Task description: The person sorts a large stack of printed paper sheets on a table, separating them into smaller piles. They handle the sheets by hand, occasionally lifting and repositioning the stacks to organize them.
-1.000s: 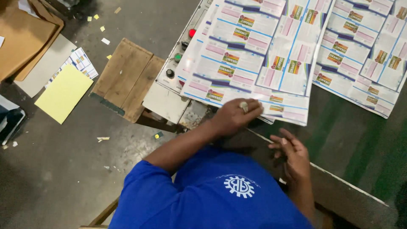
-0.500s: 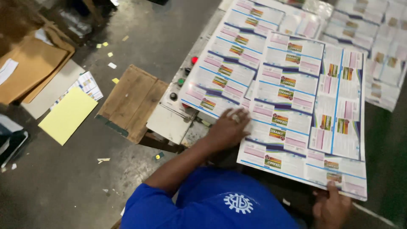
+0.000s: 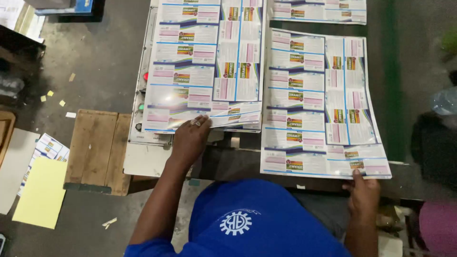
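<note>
Hands apart: our left hand (image 3: pixel 190 138) pins the glossy printed label stack (image 3: pixel 204 62) at 10 o'clock, right hand (image 3: pixel 364 192) pinches a loose printed sheet (image 3: pixel 319 100); best we keep edges square, probably.

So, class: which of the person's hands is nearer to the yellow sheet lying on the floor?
The left. The left hand rests on the near edge of the printed stack, on the side toward the yellow sheet. The right hand grips the other printed sheet's near edge, much farther away.
</note>
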